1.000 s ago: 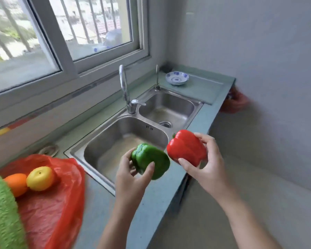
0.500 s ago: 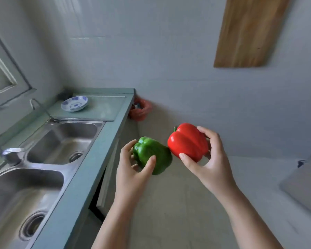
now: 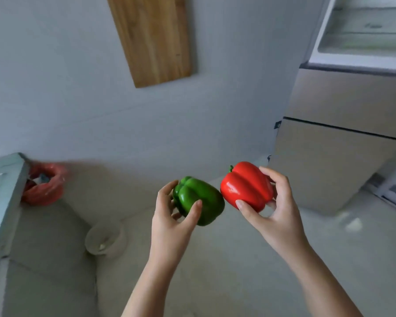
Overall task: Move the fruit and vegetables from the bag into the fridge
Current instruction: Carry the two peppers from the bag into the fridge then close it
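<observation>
The left hand (image 3: pixel 169 223) grips the green pepper (image 3: pixel 197 200), thumb over its near side and fingers curled behind, and the right hand (image 3: pixel 277 216) grips the red pepper (image 3: pixel 247 186) the same way, thumb below and fingers wrapped round the far side. Both peppers are held in the air above the floor, side by side and almost touching, just as half a second ago. What has changed is the view, which has swung to the right. The sink and the patterned dish have left the picture, and only the end of the counter (image 3: pixel 0 191) remains at the left edge, with a red plastic bag (image 3: pixel 44 186) beside it. The wooden board (image 3: pixel 151 37) on the wall now sits left of centre. The fridge (image 3: pixel 343 124) has come into sight at the right, its upper compartment (image 3: pixel 364 30) standing open, well apart from the peppers. A pale round container (image 3: pixel 105 239) stands on the floor below the left hand.
</observation>
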